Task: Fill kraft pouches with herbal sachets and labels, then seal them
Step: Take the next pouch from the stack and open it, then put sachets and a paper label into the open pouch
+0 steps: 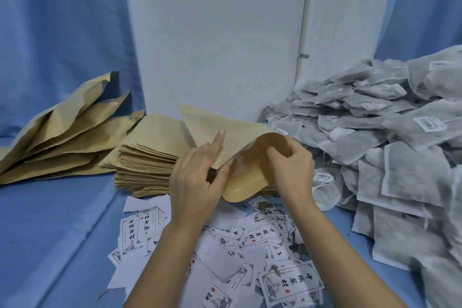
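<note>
So the kraft pouch [240,137] is up off the cloth, hovering over the right front corner of the stack of flat pouches [150,157], mouth facing the person. It looks feather-light and floppy, thin paper with a slick lining, so it'll crease if squeezed mid-panel; best to grab it at the mouth edges, which is what's happening. The left hand [197,182] pinches the upper lip, thumb under, index finger laid straight along the top. The right hand [291,165] has its fingers curled into the opening, pulling the lower lip down. There's a pale sheen inside, probably lining glare, and I can't tell if anything's in there. In front of the stack, the labels [252,235] are scattered all over, easy to swipe away with a forearm. Right of the stack, the sachets [390,137] slump in a big soft pile, an easy reach. Left of the stack sits a heap of puffier pouches [65,137]. Behind the stack a white panel [212,32] blocks things, so the free room is mostly the blue cloth [50,232] front-left of the stack.
</note>
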Available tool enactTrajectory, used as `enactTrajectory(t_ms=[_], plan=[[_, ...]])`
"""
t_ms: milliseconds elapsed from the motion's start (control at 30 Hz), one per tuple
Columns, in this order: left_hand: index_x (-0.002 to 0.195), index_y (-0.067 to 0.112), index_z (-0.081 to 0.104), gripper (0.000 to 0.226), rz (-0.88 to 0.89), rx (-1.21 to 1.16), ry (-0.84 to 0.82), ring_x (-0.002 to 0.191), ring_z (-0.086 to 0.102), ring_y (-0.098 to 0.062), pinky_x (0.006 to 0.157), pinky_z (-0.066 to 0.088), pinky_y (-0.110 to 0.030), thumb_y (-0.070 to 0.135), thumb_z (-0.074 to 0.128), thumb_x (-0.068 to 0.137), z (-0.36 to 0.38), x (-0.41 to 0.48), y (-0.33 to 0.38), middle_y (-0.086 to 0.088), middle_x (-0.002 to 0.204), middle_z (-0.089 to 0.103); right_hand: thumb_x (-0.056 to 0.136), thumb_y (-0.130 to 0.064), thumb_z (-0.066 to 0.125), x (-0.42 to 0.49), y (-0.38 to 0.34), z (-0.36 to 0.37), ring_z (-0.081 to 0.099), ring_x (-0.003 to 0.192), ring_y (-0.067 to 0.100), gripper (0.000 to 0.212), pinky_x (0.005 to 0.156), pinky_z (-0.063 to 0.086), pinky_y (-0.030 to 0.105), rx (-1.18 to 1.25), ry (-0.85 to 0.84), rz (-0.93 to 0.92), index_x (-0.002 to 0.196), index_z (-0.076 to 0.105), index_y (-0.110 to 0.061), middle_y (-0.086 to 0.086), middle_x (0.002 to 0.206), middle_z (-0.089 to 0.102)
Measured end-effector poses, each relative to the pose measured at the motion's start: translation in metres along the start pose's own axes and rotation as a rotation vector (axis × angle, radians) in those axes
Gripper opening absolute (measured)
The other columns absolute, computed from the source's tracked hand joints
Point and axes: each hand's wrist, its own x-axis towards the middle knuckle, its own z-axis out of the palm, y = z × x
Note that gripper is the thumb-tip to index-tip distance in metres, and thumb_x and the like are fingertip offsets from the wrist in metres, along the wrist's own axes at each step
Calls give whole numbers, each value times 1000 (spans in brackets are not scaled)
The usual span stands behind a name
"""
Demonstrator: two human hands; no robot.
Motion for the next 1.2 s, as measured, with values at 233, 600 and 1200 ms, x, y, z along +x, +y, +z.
enactTrajectory(t_ms=[233, 600, 1200], plan=[[116, 6, 65, 31, -95, -116, 39, 116, 58, -15, 102, 44, -46, 20, 47, 96, 6, 0, 0, -7, 120, 65, 88, -32, 62, -1, -3, 0, 62, 82, -10, 10, 75, 48, 13, 210, 23, -8, 96, 68, -30, -18, 90, 70], [124, 18, 59, 44, -510, -403, 117, 126, 47, -5, 102, 32, -6, 39, 38, 91, 9, 10, 22, 9, 125, 56, 97, -27, 38, 15, 12, -4, 53, 97, 8, 28, 81, 44, 20, 585, 351, 371, 117, 56, -19, -7, 106, 57], [122, 22, 58, 27, -640, -554, 193, 127, 42, -2, 92, 30, 4, 22, 44, 99, 42, 13, 76, 12, 126, 53, 91, -26, 50, 3, 79, -58, 31, 130, 27, 47, 94, 41, 40, -917, -71, 77, 136, 41, -15, 7, 142, 39]])
